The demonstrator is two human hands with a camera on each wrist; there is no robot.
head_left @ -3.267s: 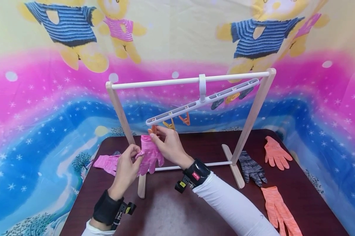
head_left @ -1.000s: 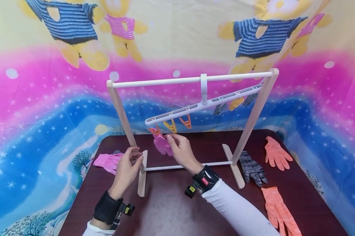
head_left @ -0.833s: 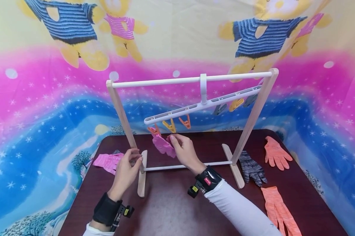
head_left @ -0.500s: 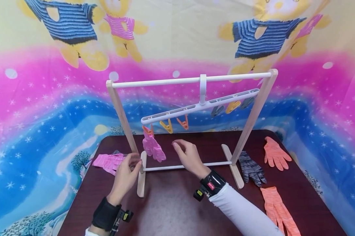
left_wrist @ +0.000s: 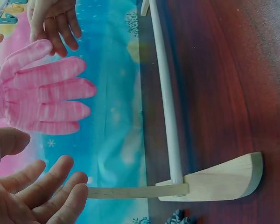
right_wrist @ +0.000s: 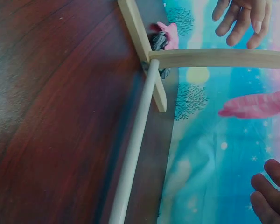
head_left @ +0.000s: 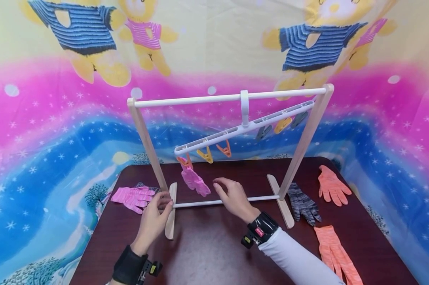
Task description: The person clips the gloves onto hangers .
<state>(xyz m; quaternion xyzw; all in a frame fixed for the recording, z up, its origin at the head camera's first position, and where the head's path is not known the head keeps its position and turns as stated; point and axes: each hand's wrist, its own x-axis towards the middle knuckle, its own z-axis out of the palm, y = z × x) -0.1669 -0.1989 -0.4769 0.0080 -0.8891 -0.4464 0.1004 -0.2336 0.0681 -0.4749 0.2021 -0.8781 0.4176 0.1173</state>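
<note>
A pink glove hangs from an orange clothespin at the left end of the white clip hanger. Between the two hands it dangles, touched by neither. My left hand is near the rack's left foot, fingers loosely bent and holding nothing. To the right of the glove, my right hand is also relaxed with nothing in it. The left wrist view shows the hanging glove with its fingers spread; in the right wrist view the glove appears edge-on.
The hanger hooks over the top bar of a wooden rack and tilts down leftward. Yellow, orange and grey clips hang along it. Another pink glove lies at left over a dark one. A grey glove and orange gloves lie at right.
Both hands earlier worked at the glove and clip. The left hand let go first and the right hand later, moving right and down. The glove now swings freely from the clip.
</note>
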